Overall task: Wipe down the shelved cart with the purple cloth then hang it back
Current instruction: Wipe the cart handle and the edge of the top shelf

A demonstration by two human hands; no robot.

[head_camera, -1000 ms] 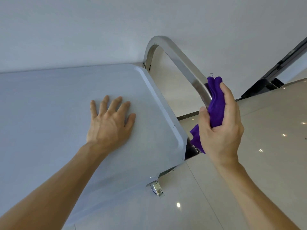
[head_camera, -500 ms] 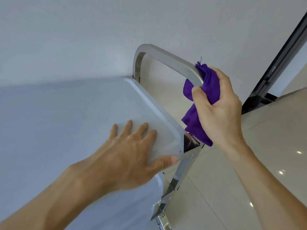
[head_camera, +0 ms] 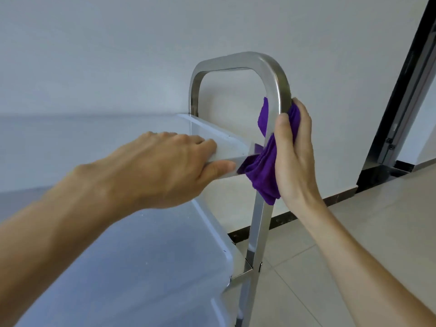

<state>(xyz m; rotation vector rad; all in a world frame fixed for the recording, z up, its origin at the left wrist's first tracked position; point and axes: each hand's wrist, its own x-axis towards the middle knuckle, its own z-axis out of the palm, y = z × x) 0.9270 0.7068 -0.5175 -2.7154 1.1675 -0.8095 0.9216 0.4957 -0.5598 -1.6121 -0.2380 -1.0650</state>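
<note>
1. Two hands are at work on the cart's end frame: the wiping step is in hand, now on the steel handle loop [head_camera: 238, 63] rather than on the shelves.
2. Right hand [head_camera: 295, 156] is wrapped round the near upright [head_camera: 282, 100] of that loop with the purple cloth [head_camera: 264, 171] bunched between palm and metal; the thumb lies along the front of the post and the fingers curl behind it, so the grip is clamped on cloth and post together.
3. Part of the cloth pokes out behind the post, and a loose tail hangs below the palm, beside the leg.
4. Left hand [head_camera: 165, 166] braces the cart at the corner of the top shelf [head_camera: 226, 147], fingers lying over the rim and thumb tucked under its edge, a steadying hold on the rim.
5. Judging from this, the next move calls for sliding the wrapped cloth along the post with even pressure, while the left hand keeps the wheeled cart from rolling.
6. Lower shelf [head_camera: 141, 267] and the hanging-up remain, so the task looks unfinished.
</note>
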